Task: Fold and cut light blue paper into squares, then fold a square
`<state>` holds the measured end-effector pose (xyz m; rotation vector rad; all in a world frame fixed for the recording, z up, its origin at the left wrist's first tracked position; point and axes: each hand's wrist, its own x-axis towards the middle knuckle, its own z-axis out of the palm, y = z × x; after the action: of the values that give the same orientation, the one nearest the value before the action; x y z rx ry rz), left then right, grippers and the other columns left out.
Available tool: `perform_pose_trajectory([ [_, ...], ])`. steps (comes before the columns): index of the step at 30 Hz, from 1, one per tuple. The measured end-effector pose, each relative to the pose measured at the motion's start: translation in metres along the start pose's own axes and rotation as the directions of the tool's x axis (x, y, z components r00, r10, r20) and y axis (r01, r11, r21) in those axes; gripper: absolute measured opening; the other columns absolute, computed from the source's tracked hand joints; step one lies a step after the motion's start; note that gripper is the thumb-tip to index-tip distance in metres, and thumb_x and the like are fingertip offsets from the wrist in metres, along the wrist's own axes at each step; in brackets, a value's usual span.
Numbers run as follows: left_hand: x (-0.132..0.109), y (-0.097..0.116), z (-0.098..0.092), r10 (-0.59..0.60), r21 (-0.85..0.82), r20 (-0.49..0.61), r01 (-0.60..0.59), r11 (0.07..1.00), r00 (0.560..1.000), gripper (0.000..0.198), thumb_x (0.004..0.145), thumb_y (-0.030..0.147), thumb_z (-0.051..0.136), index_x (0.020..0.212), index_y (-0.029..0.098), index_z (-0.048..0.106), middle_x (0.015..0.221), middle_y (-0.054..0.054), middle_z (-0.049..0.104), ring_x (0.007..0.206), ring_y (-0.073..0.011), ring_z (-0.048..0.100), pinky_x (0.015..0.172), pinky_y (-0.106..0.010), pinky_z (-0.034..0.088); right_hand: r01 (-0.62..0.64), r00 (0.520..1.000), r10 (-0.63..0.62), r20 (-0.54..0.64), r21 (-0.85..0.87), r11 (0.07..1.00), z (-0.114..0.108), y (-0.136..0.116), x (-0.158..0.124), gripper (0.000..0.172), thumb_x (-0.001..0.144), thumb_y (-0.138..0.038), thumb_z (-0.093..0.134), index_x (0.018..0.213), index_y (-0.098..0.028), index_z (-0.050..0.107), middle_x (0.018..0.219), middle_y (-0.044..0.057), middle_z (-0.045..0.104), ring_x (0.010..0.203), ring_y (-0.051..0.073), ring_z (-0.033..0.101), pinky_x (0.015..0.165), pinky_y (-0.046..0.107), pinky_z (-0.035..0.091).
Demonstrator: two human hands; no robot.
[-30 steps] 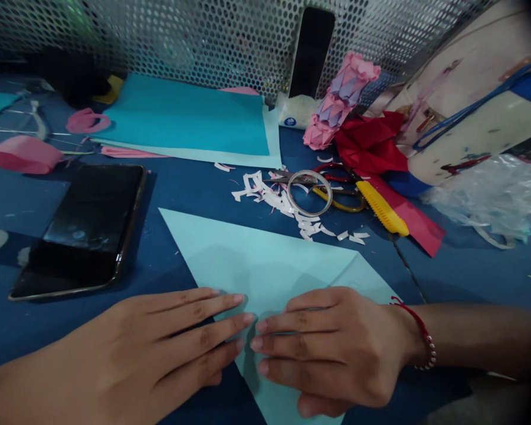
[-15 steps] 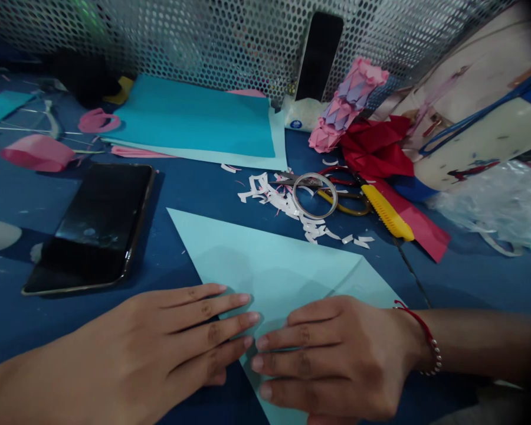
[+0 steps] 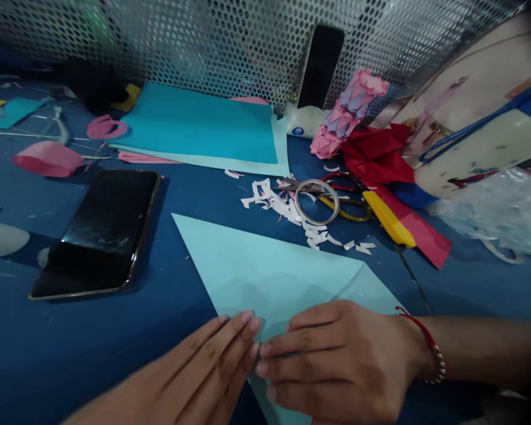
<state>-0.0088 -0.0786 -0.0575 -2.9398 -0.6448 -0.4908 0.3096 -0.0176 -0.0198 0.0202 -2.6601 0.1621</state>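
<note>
A pale blue sheet of paper point(image 3: 265, 260) lies folded on the blue table, with a pointed corner at its far left and a fold line near its right side. My left hand point(image 3: 194, 372) rests its stretched fingertips on the paper's left edge, its thumb hidden. Flat on the lower part of the sheet is my right hand point(image 3: 336, 360), fingers stretched and pointing left. The fingertips of both hands almost meet. A red beaded bracelet point(image 3: 427, 342) circles my right wrist. Neither hand grips anything visible.
A black phone point(image 3: 100, 233) lies left of the paper. Beyond it are blue sheets point(image 3: 203, 124), white paper scraps point(image 3: 274, 200), a tape roll point(image 3: 317, 202), scissors point(image 3: 349, 206) and a yellow cutter point(image 3: 387, 218). Another phone point(image 3: 322, 65) leans against the perforated metal panel point(image 3: 181, 47).
My left hand has moved down and slightly right along the paper's left edge, its fingers drawn closer together. My right hand stays nearly in place. The whole view has shifted slightly.
</note>
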Motion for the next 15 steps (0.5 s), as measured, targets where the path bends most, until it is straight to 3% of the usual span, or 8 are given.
perform_pose_trajectory([
  [4, 0.006, 0.016, 0.005, -0.008, 0.083, -0.102, 0.016, 0.996, 0.995, 0.052, 0.118, 0.031, 0.044, 0.16, 0.008, 0.061, 0.168, -0.018, 0.062, 0.167, -0.0364, 0.045, 0.141, -0.049, 0.031, -0.075, 0.996, 0.075, -0.056, 0.008, 0.997, -0.004, -0.001, -0.004, 0.046, 0.121, -0.038, 0.048, 0.117, -0.016, 0.088, 0.122, 0.005, 0.088, 0.125, 0.017, 0.079, 0.102, 0.028, 0.062],
  [6, 0.009, 0.018, 0.006, -0.005, 0.104, -0.108, 0.017, 0.994, 0.994, 0.05, 0.12, 0.027, 0.037, 0.158, 0.011, 0.064, 0.163, -0.015, 0.067, 0.164, -0.0351, 0.048, 0.142, -0.051, 0.027, -0.156, 0.987, 0.157, -0.029, 0.014, 0.988, -0.007, -0.001, -0.005, 0.05, 0.123, -0.039, 0.041, 0.128, -0.013, 0.084, 0.133, 0.006, 0.086, 0.137, 0.017, 0.074, 0.11, 0.028, 0.059],
  [10, 0.012, 0.019, 0.005, -0.028, 0.096, -0.105, 0.038, 0.995, 0.994, 0.049, 0.121, 0.032, 0.035, 0.147, 0.019, 0.073, 0.14, -0.006, 0.082, 0.143, -0.0291, 0.065, 0.141, -0.05, 0.022, -0.258, 0.961, 0.252, 0.116, 0.043, 0.965, -0.014, 0.003, 0.002, 0.058, 0.125, -0.045, 0.031, 0.156, -0.011, 0.066, 0.166, 0.007, 0.064, 0.164, 0.017, 0.05, 0.135, 0.031, 0.039],
  [15, 0.021, 0.019, -0.001, -0.043, 0.064, -0.042, 0.045, 0.997, 0.998, 0.04, 0.115, 0.035, 0.054, 0.145, 0.019, 0.076, 0.125, -0.005, 0.088, 0.124, -0.0266, 0.076, 0.125, -0.044, 0.042, -0.33, 0.888, 0.224, 0.401, 0.217, 0.919, -0.015, 0.022, 0.036, 0.063, 0.125, -0.049, 0.029, 0.17, -0.011, 0.05, 0.179, 0.006, 0.047, 0.172, 0.017, 0.035, 0.145, 0.033, 0.016],
])
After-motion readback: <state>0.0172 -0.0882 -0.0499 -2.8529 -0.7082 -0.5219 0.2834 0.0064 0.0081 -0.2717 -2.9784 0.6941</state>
